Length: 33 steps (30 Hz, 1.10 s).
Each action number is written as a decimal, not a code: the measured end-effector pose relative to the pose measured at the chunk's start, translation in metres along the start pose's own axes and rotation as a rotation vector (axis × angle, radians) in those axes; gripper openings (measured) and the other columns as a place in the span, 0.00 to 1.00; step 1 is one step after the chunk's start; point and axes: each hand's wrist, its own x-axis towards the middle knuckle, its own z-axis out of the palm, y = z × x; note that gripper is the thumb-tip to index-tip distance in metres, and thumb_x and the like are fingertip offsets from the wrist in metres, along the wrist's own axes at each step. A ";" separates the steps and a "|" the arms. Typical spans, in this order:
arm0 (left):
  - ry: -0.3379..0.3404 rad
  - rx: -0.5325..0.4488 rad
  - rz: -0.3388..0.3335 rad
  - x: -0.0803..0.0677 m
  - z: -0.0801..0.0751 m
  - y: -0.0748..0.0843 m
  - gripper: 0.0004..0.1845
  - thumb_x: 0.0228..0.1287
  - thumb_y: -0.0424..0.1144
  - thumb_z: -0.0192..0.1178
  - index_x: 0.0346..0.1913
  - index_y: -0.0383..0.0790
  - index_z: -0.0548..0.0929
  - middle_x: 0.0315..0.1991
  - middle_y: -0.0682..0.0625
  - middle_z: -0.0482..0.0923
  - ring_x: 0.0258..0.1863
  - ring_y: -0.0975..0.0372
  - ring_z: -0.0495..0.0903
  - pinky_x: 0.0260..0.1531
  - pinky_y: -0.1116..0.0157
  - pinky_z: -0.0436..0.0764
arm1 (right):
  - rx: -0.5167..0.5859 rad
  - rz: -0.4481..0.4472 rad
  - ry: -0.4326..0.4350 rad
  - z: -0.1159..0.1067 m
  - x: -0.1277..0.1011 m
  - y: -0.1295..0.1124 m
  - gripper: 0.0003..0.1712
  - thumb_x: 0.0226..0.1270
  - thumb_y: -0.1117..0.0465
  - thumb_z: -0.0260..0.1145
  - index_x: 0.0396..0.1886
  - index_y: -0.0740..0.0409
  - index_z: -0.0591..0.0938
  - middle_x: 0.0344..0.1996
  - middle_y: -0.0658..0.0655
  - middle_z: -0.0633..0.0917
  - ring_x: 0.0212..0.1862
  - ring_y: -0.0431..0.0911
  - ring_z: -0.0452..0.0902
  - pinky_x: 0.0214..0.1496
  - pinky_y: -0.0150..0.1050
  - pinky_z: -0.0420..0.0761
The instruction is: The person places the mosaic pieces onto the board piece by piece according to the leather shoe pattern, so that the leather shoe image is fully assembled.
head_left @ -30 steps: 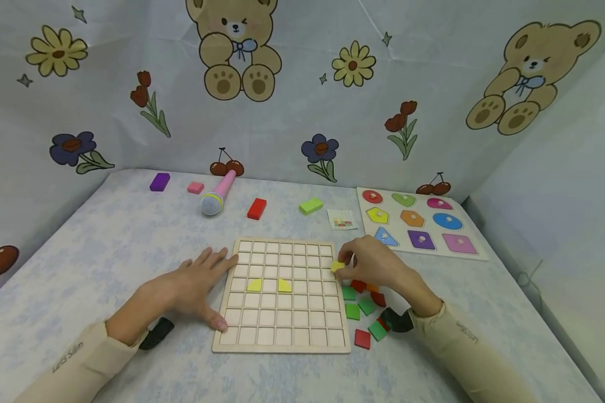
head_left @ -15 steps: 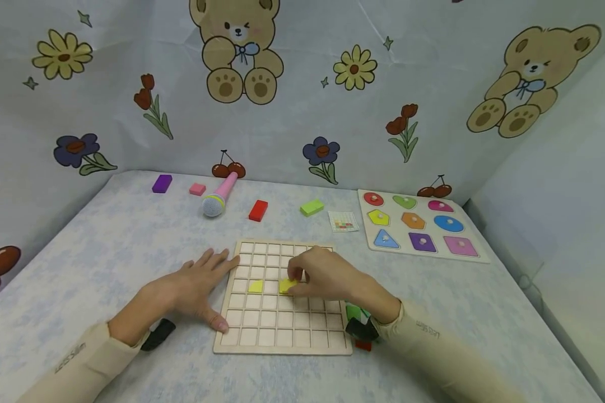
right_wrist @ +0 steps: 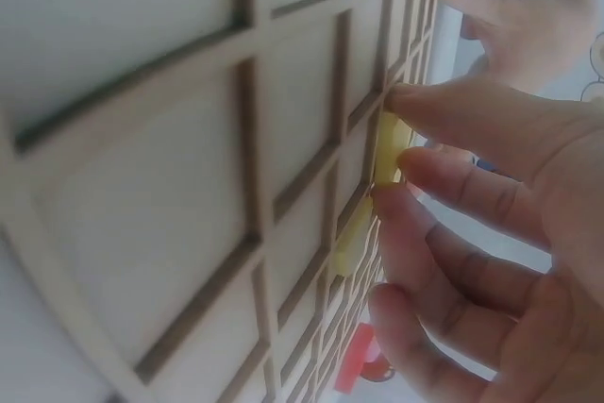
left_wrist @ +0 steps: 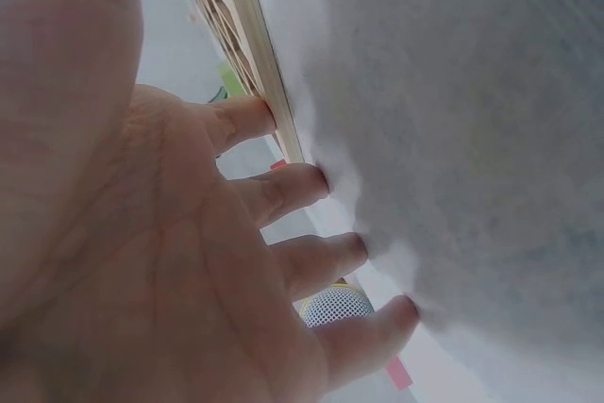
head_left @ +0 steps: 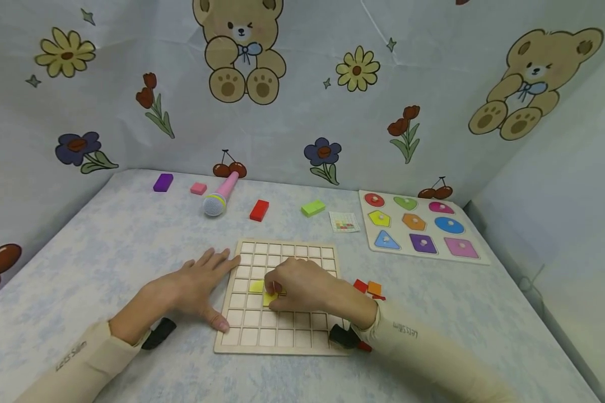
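Shifted leftward, right hand point(head_left: 301, 286) pinching yellow tile point(head_left: 269, 299), long axis unclear, left hand point(head_left: 194, 290) spread

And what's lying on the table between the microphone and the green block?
The red block lies between the microphone and the green block; the head view shows it.

room lies between red block point(head_left: 259, 210) and grid board point(head_left: 249, 336), whose middle the right fingers point(head_left: 274, 274) block.
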 end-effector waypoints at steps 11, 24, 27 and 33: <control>-0.021 0.001 -0.026 0.001 0.001 0.001 0.74 0.33 0.74 0.73 0.80 0.41 0.49 0.80 0.34 0.43 0.78 0.34 0.40 0.69 0.28 0.48 | 0.028 0.034 -0.053 0.002 -0.002 -0.008 0.03 0.64 0.58 0.72 0.36 0.45 0.87 0.27 0.40 0.80 0.33 0.34 0.73 0.31 0.27 0.75; -0.024 -0.005 -0.030 0.001 0.001 0.002 0.74 0.33 0.74 0.74 0.81 0.42 0.49 0.80 0.34 0.42 0.78 0.34 0.39 0.69 0.28 0.48 | 0.050 0.042 -0.028 -0.008 -0.022 -0.003 0.09 0.66 0.56 0.71 0.45 0.46 0.89 0.41 0.43 0.85 0.37 0.34 0.77 0.38 0.28 0.78; -0.020 -0.011 -0.022 0.000 0.001 0.002 0.73 0.33 0.73 0.74 0.80 0.42 0.49 0.80 0.34 0.42 0.78 0.34 0.39 0.69 0.28 0.48 | 0.087 0.074 0.003 -0.013 -0.034 0.007 0.10 0.66 0.55 0.71 0.46 0.47 0.89 0.43 0.44 0.85 0.39 0.36 0.79 0.39 0.30 0.79; -0.007 -0.009 -0.006 -0.001 0.001 0.001 0.73 0.34 0.73 0.74 0.80 0.41 0.49 0.80 0.34 0.43 0.78 0.34 0.40 0.68 0.28 0.48 | 0.163 0.187 0.043 -0.018 -0.066 0.038 0.11 0.66 0.55 0.72 0.48 0.48 0.88 0.45 0.44 0.86 0.41 0.40 0.80 0.41 0.34 0.80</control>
